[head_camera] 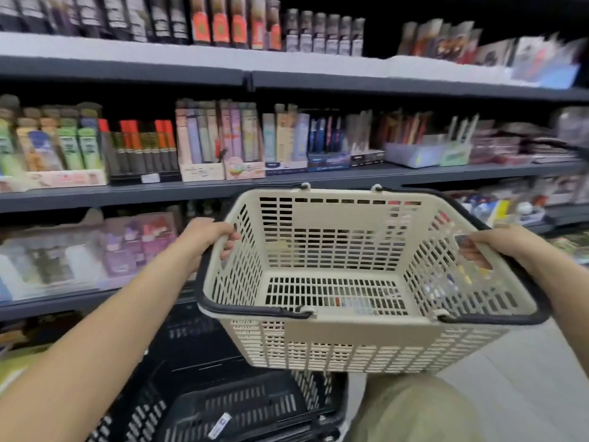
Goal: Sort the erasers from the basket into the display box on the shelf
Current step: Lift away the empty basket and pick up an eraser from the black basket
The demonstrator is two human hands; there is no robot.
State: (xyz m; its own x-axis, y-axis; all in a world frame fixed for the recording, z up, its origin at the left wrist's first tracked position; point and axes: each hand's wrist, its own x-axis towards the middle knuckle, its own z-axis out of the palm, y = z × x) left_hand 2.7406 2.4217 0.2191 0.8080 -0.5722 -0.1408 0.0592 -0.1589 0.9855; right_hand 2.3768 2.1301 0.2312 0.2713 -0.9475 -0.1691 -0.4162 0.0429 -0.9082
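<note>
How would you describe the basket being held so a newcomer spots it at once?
Before the dark shelves, mid-frame, one basket is held up. The left hand grips its left rim, the right hand its right rim. Unlike the black baskets below, it is beige with black handles folded down, and it looks empty.

The basket (363, 333) in the middle of the frame is cream, its walls and bottom patterned with a grid of slots, and its handles (255, 311) are black. At lower left, a second basket (242, 406) is black with the same slotted pattern. The shelves (127, 71) are dark grey. Orange-red packs (223, 27) show at upper middle, green packs (79, 148) at left, and pastel pink and lilac boxes (223, 135) at centre. The trousers (411, 409) at lower right are olive.
</note>
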